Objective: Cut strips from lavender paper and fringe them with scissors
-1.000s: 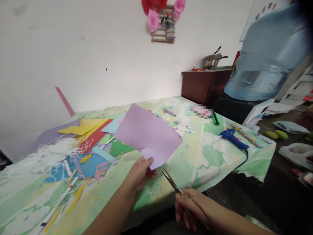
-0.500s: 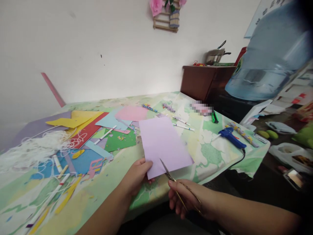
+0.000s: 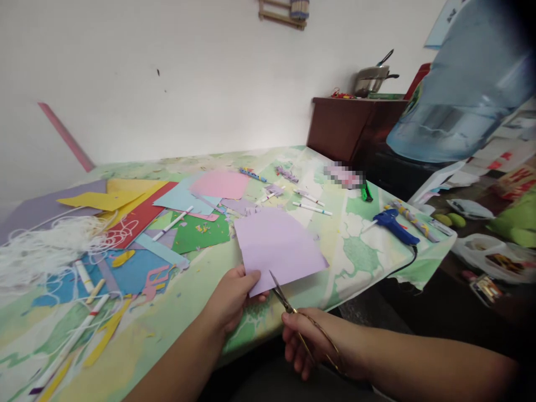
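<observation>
A sheet of light purple paper (image 3: 278,245) is held over the front of the table by my left hand (image 3: 237,296), whose thumb presses on its near left corner. My right hand (image 3: 310,338) is closed around the handles of gold-handled scissors (image 3: 290,307). Their blades are parted at the sheet's near edge, just right of my left thumb; one blade lies over the paper and the other is mostly hidden beneath it. The far end of the sheet curls down slightly.
To the left lie coloured paper sheets (image 3: 201,234), tangled white string (image 3: 54,240) and several markers. A blue glue gun (image 3: 396,226) rests at the right, near a green cutter (image 3: 367,191). Behind stand a brown cabinet (image 3: 335,125) and a large water bottle (image 3: 452,106).
My view has tilted down a little. The purple sheet now tips more, looking shorter, and the scissors have shifted slightly left along its near edge.
</observation>
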The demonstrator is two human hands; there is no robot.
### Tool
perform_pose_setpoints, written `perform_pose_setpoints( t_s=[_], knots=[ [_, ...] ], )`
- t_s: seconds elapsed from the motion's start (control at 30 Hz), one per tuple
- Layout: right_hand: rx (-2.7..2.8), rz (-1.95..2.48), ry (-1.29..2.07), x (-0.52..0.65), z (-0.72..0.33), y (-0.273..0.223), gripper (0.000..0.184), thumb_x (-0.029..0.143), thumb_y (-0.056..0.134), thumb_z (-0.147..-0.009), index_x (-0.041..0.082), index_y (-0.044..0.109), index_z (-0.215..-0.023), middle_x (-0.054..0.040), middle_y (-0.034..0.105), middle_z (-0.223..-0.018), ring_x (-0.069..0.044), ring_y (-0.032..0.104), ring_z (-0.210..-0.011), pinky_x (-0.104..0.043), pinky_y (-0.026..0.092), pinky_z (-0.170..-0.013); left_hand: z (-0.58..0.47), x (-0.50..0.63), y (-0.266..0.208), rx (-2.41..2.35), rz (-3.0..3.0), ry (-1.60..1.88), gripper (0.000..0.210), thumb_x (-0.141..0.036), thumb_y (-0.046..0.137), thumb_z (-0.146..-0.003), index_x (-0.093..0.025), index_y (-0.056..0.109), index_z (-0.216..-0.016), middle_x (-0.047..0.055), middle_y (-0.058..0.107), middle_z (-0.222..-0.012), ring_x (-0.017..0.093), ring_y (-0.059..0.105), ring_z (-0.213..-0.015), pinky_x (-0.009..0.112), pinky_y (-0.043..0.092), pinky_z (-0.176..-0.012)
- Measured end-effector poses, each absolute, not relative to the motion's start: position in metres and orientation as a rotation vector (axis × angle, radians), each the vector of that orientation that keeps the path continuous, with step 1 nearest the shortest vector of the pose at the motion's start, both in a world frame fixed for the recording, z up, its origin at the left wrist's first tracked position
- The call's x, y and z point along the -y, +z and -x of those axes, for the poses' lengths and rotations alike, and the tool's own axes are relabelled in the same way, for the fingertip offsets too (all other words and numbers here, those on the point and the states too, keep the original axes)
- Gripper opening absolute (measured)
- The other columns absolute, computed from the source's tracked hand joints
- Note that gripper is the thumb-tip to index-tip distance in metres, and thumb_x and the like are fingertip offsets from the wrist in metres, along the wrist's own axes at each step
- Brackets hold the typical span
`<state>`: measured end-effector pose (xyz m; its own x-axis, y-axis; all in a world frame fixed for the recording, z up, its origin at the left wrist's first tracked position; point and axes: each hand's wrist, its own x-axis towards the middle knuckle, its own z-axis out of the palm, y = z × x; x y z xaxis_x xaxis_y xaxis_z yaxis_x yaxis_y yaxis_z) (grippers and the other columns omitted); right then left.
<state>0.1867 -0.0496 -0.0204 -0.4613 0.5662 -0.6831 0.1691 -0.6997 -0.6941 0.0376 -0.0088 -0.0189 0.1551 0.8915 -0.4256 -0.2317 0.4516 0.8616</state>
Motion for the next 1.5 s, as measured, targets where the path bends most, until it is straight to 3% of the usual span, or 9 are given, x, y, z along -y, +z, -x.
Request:
perform_pose_setpoints(
  t_s=[0.2,0.47,0.63,0.93,1.5],
  knots=[
    [1.028,1.381,2.242,0.050,-0.180,-0.022,0.023,0.033,0.031,-0.079,0.013,0.040,-0.071,0.0022,0.048,-0.050,-0.006,0.044,-0.038,-0.020,0.036,-0.040,-0.039,0.014,-0.021,-1.069,-0.814,0.878,0.017,-0.027,0.053,-0.068,-0.012,0.050,-0.075,-0.002,0.052,-0.052,0.007,0.045,-0.041,0.018,0.033,-0.038],
    [1.086,1.446,2.198,0.055,-0.180,-0.024,0.019,0.031,0.035,-0.077,0.014,0.040,-0.071,0.0025,0.047,-0.051,-0.006,0.044,-0.039,-0.020,0.037,-0.040,-0.036,0.017,-0.020,-1.065,-0.833,0.830,0.016,-0.025,0.053,-0.068,-0.011,0.050,-0.075,-0.001,0.054,-0.056,0.006,0.046,-0.041,0.017,0.034,-0.038],
    [1.180,1.474,2.112,0.060,-0.183,-0.028,0.027,0.039,0.032,-0.079,0.014,0.039,-0.072,0.0039,0.045,-0.050,-0.005,0.043,-0.038,-0.018,0.036,-0.037,-0.035,0.016,-0.021,-1.082,-0.835,0.778,0.016,-0.026,0.053,-0.067,-0.011,0.052,-0.070,-0.001,0.053,-0.051,0.006,0.046,-0.038,0.016,0.033,-0.035],
    [1.318,1.479,2.053,0.066,-0.180,-0.040,0.044,0.060,0.028,-0.070,0.017,0.034,-0.072,0.0066,0.042,-0.048,-0.003,0.041,-0.035,-0.017,0.036,-0.035,-0.036,0.016,-0.017,-1.101,-0.807,0.722,0.015,-0.026,0.054,-0.066,-0.011,0.052,-0.064,-0.001,0.054,-0.048,0.006,0.047,-0.037,0.016,0.034,-0.034],
    [1.264,1.409,2.174,0.065,-0.187,-0.040,0.038,0.054,0.037,-0.071,0.017,0.033,-0.079,0.0074,0.045,-0.045,-0.005,0.045,-0.034,-0.016,0.036,-0.031,-0.035,0.015,-0.016,-1.120,-0.775,0.680,0.013,-0.023,0.051,-0.068,-0.011,0.053,-0.068,0.001,0.056,-0.052,0.007,0.051,-0.041,0.015,0.039,-0.037]
  ],
)
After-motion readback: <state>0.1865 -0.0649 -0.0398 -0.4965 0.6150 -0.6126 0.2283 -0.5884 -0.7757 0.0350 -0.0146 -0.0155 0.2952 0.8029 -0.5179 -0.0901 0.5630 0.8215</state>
